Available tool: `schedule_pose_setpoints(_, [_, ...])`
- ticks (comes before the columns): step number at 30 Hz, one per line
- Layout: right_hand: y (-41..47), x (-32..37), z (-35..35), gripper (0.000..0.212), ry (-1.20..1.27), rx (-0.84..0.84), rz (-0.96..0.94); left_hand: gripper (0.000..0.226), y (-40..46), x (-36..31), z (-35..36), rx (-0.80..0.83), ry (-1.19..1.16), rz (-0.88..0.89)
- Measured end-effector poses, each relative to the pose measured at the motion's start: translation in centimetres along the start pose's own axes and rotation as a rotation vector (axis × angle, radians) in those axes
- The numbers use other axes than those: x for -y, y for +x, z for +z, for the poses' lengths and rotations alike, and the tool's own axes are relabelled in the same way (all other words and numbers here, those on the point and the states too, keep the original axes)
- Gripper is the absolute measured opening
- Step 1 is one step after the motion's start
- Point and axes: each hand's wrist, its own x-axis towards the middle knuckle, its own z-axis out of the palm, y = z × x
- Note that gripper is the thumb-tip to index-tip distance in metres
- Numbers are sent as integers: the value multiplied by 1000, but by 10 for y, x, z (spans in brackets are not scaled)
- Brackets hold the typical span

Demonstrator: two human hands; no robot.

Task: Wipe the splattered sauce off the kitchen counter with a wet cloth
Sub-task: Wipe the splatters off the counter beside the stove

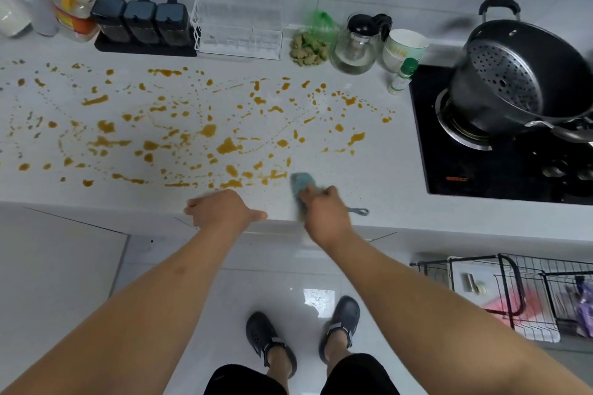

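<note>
My right hand (324, 208) grips the wet cloth (303, 183) at lower centre; the sauce splatter (205, 135) spreads leftward and upward across the desk (378, 167). My left hand (221, 210) rests relaxed on its edge.

Three black jars (141, 21), one pot (519, 80), one cloth (303, 181), two hands (221, 208).

Sauce splatter (192, 131) all over counter (385, 176). Cloth (303, 184) at splatter's near-right edge, under right hand (324, 215). Left hand (221, 208) on counter's front edge. Stove (500, 170) on right, pot (519, 74) on it.
</note>
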Motion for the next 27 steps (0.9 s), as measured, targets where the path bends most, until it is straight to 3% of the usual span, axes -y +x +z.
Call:
schedule_pose_setpoints(3, [-2,21,-8,50,272,70,2,124,0,-1,0,0,9,-10])
schedule_pose_setpoints(7, [2,-14,-42,49,754,4,229,123,3,1,0,9,10,-2])
schedule_pose_setpoints(12, [4,-114,-70,47,419,-201,600,117,6,2,2,20,-2,6])
schedule_pose_setpoints(14, [0,-127,-71,44,349,-241,524,118,9,2,3,22,-4,3])
schedule_pose_setpoints(16, [-1,-116,-61,40,289,-176,297,117,10,1,3,26,-9,1])
schedule_pose_setpoints(19, [9,-80,-16,75,-13,122,57,118,9,1,2,27,-3,-6])
schedule_pose_setpoints(21, [12,-41,11,87,-171,191,-5,120,9,1,4,25,6,-12])
schedule_pose_setpoints(24, [2,16,26,70,-68,124,-42,127,10,1,5,24,20,-23])
schedule_pose_setpoints(27, [-8,24,22,76,25,143,-88,127,8,1,5,31,35,-28])
